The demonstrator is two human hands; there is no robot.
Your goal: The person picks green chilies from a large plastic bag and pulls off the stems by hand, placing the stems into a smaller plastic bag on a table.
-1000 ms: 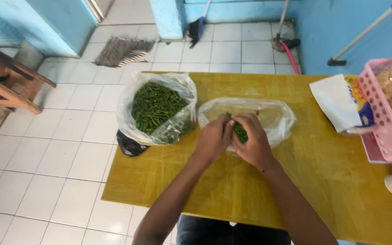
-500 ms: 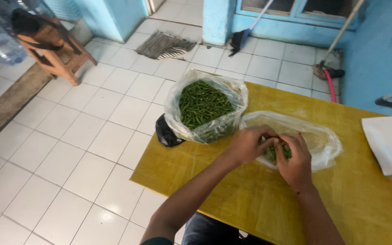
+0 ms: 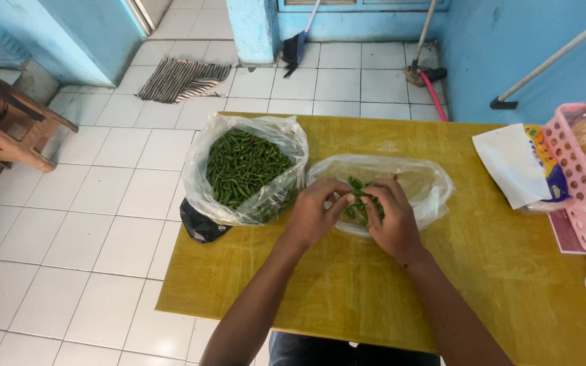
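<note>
We held a bunch of green chillies over the near-empty clear bag, left hand and right hand both pinching them. Left of that bag, the full bag sat near the table edge and could topple.

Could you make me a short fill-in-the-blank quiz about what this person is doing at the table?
1. Both hands, left hand and right hand, hold green chillies over the ____ clear bag.
2. The full bag of chillies lies to the person's ____.
3. The table is ____ in colour.

Missing words: nearly empty; left; yellow
</note>
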